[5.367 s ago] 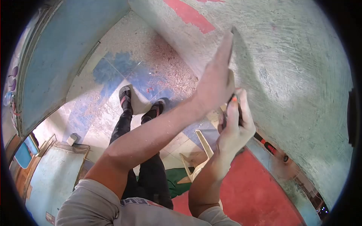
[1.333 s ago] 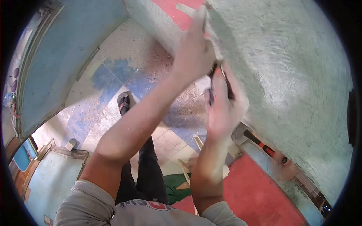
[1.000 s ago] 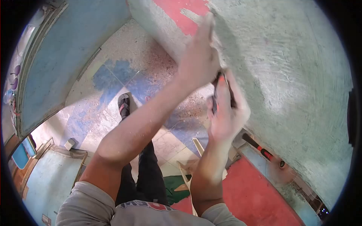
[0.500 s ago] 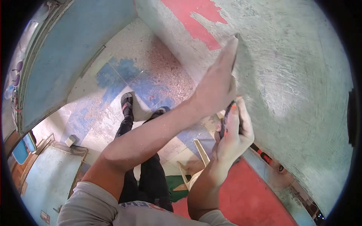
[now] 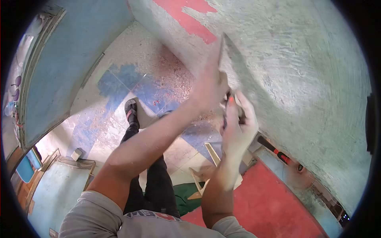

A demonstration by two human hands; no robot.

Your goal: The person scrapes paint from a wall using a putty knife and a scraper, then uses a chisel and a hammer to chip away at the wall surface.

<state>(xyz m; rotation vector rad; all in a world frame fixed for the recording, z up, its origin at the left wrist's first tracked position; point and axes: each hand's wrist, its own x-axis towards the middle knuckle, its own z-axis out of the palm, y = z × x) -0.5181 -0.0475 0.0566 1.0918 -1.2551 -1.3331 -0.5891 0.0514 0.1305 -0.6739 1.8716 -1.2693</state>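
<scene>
My right hand (image 5: pixel 240 127) is closed around the dark, orange-marked handle of a scraper, mostly hidden by the fingers. Just ahead, my left hand (image 5: pixel 208 85) reaches across with long fingers laid along the scraper's thin blade (image 5: pixel 221 51), seen nearly edge-on at the wall. Motion blurs the left hand, and pale dust coats the forearm. Around the blade, the wall (image 5: pixel 289 75) is scraped to rough grey-green, with a patch of pink paint (image 5: pixel 190 20) beyond the tip.
A black-and-red-handled tool (image 5: pixel 278 152) lies along the wall's foot. Below my right arm are a cream plastic stool (image 5: pixel 212 154), a green cloth (image 5: pixel 186 196) and a red surface (image 5: pixel 262 194). Paint flakes (image 5: pixel 174 81) litter the tiled floor. A blue-grey panel (image 5: pixel 79 51) stands left.
Both hands and the scraper have shifted left in view. The view itself has also turned slightly, moving the wall and pink patch left.
</scene>
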